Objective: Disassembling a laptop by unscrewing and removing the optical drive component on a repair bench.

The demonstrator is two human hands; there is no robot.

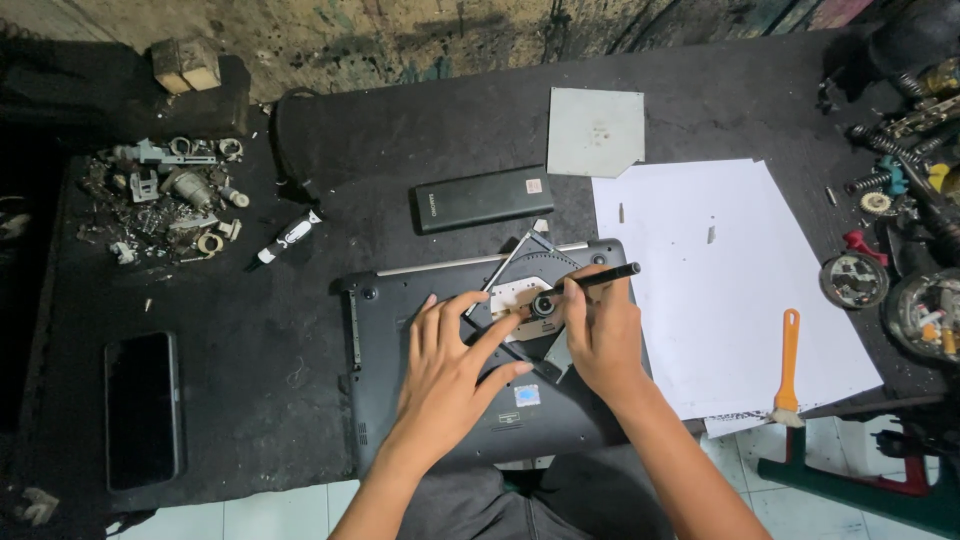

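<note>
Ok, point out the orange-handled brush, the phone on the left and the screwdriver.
brush (789,352), head view, on its orange handle
phone (141,410), head view, middle of its dark screen
screwdriver (600,277), head view, on its black shaft

black phone (141,410), dark battery pack (483,199), white paper sheets (735,280), orange-handled brush (789,365), grey square plate (596,131)

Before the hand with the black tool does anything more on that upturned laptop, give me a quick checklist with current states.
1. Black pen-shaped tool in right hand grip: ok.
2. Tool tip on the black round part of the open bay: cannot tell.
3. Left hand braces the dark grey upturned laptop: ok.
4. Laptop lies flat on the black table: ok.
5. White paper sheet holds small loose parts: ok.
</note>
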